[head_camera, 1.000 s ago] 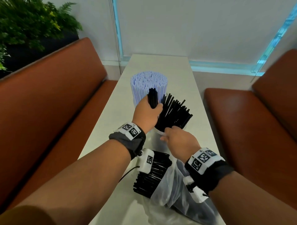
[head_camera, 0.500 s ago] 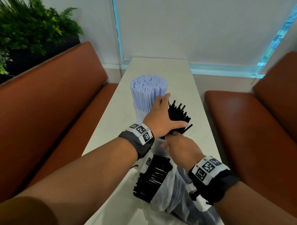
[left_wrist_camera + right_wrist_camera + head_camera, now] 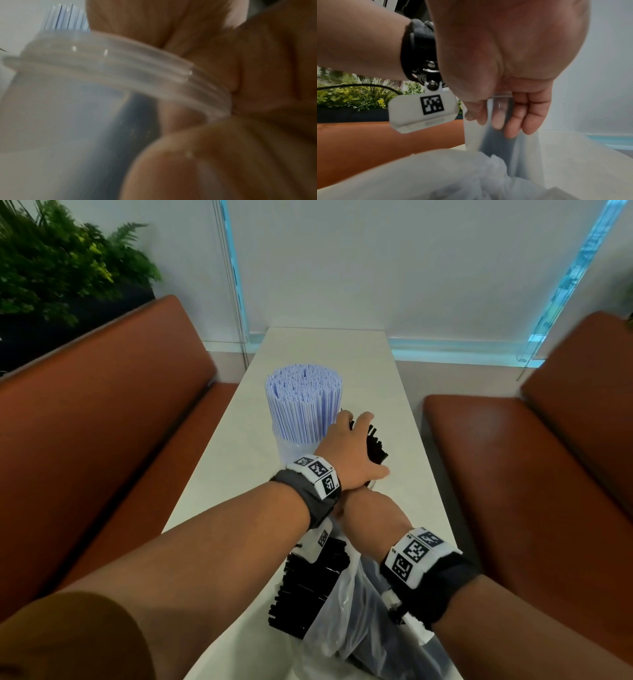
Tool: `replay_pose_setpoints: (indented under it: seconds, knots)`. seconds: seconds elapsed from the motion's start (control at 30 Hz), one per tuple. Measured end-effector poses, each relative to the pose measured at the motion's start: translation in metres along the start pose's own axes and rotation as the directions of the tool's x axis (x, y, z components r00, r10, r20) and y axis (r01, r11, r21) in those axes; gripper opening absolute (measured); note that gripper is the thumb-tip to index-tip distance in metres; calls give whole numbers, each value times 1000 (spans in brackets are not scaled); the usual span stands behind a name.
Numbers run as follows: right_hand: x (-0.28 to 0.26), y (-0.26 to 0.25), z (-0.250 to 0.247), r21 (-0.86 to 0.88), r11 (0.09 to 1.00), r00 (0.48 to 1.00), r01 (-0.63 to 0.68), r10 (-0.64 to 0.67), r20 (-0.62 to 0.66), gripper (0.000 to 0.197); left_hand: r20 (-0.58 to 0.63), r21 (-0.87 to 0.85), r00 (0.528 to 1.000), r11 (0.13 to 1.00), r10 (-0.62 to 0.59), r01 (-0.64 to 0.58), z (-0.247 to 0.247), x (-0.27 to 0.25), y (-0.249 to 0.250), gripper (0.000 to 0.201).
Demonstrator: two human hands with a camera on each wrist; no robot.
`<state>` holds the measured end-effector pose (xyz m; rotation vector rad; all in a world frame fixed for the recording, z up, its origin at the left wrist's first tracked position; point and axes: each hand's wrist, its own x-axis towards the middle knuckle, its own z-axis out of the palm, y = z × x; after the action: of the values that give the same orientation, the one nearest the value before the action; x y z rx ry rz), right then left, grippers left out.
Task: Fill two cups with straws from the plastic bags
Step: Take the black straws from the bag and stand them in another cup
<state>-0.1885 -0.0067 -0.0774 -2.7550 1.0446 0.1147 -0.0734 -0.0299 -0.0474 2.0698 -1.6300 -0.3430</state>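
A cup packed with lavender straws [image 3: 303,402] stands mid-table. Right beside it a clear cup [image 3: 501,108] holds black straws [image 3: 375,445]. My left hand [image 3: 349,450] lies flat over the black straws' tops, fingers straight. My right hand [image 3: 363,508], partly hidden under the left wrist, grips this cup's wall with thumb and fingers [image 3: 527,119]. The left wrist view shows the cup's ribbed rim [image 3: 102,75] close up under the left palm. A clear plastic bag [image 3: 346,621] with more black straws [image 3: 308,587] lies at the near edge.
The narrow white table [image 3: 325,354] runs away toward a white wall. Brown benches flank it on the left [image 3: 102,422] and right [image 3: 513,474]. A green plant [image 3: 51,268] stands behind the left bench.
My left hand let go of its bundle of black straws into the cup, then spread flat over the straw tops. The right hand stayed at the cup.
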Motion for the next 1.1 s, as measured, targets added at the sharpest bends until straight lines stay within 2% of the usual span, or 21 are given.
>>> replay_pose_setpoints:
  seconds: [0.07,0.1,0.2,0.27,0.4,0.5,0.57,0.63,0.73,0.8,0.93,1.03,1.1]
  knots:
    - [-2,0,-4,27,999,1000,16,-16,-25,22,-62,-20,998,1000,12,-14,-3,3,-2,84]
    - [-2,0,-5,35,999,999,27,-27,-20,22,-96,-49,995,998,38,-43,-5,4,-3,81]
    - [3,0,-9,55,997,998,56,-58,28,31,-129,-82,977,980,169,-181,-8,5,-7,107]
    - [7,-1,-10,76,995,997,57,-61,47,31,-61,-2,972,973,229,-229,-12,5,-7,106]
    - [10,-1,-9,134,988,997,77,-80,18,22,64,102,974,970,217,-223,-16,7,-10,48]
    - [11,1,-8,74,991,994,109,-110,2,17,42,89,974,970,224,-227,-17,5,-15,31]
    - [12,2,-8,72,989,992,127,-129,14,17,-3,36,972,971,235,-234,-20,3,-18,24]
    - [12,3,-10,84,986,989,141,-144,37,22,-103,-43,969,972,225,-230,-27,1,-22,20]
    - [11,5,-11,54,983,983,174,-177,48,25,-335,-161,922,952,195,-261,-38,-2,-27,15]
    - [11,6,-10,40,978,978,204,-206,42,22,-401,-186,900,946,173,-265,-39,-7,-33,14]
    - [11,7,-10,117,978,984,174,-177,21,22,-178,-26,965,980,190,-198,-33,-14,-46,29]
    - [13,6,-9,76,983,985,168,-171,35,22,-155,104,951,962,267,-253,-34,-9,-47,36]
    - [13,4,-11,86,985,987,150,-155,47,28,-72,196,945,934,318,-300,-32,-8,-44,49]
